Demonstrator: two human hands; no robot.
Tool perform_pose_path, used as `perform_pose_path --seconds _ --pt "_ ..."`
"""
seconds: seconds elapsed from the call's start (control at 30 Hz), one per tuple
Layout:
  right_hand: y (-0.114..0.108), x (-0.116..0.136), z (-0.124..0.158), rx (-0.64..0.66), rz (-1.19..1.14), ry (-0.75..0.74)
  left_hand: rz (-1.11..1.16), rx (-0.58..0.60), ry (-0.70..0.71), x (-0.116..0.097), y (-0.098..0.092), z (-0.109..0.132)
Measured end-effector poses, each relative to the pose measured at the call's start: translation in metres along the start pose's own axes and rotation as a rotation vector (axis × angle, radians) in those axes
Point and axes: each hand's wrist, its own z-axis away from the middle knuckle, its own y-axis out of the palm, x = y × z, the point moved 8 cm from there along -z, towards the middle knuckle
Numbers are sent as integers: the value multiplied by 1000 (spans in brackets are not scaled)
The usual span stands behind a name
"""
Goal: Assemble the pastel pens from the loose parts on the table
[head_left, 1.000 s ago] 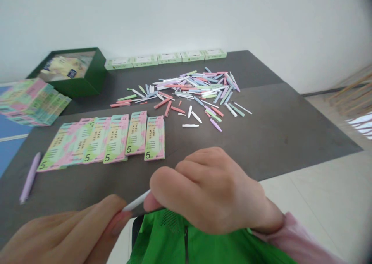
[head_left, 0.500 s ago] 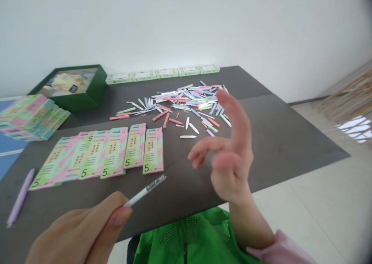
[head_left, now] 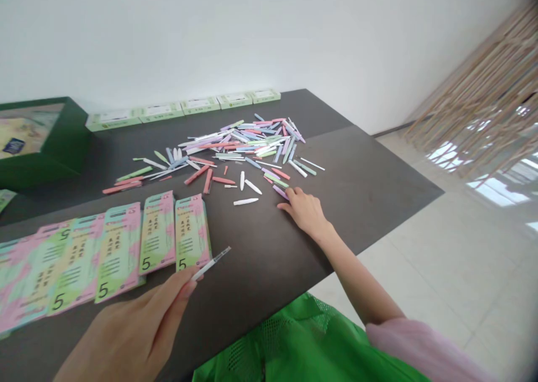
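My left hand [head_left: 138, 320] is closed, thumb and forefinger pinching a white pen refill [head_left: 210, 264]. The refill slants up to the right, its clear, dark-marked end pointing away from the hand. My right hand [head_left: 306, 209] reaches over the table to the near right edge of a heap of pen parts [head_left: 247, 138]. Its thumb stands apart from the fingers, and the fingertips are at a small purple pen part [head_left: 280, 192], partly covering it. White pen pieces [head_left: 246, 201] lie just left of that hand.
Several pink-and-green cards [head_left: 120, 247] marked 5 overlap on the left of the dark table [head_left: 357, 175]. A green box [head_left: 54, 141] holding packets stands at the back left. Light green boxes [head_left: 202, 104] line the wall. Beyond the table's right edge is tiled floor [head_left: 416, 281].
My right hand has gone from raised in front of me down to the purple pen part. The view has shifted right. My left hand still holds the refill.
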Motion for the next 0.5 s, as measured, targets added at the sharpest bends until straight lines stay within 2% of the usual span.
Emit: perform_pose_path --seconds 0.17,0.3,0.37,0.5 --pt "6 5 -20 7 10 8 44 -92 80 -12 -14 -17" --pt "1 9 -17 -8 -27 -96 1 -94 72 -15 -21 -24" --pt "-15 16 -4 -44 -82 -192 -5 -108 49 -13 -24 -25" --pt "-68 44 42 -144 -257 -492 95 -115 -42 -3 -31 -17"
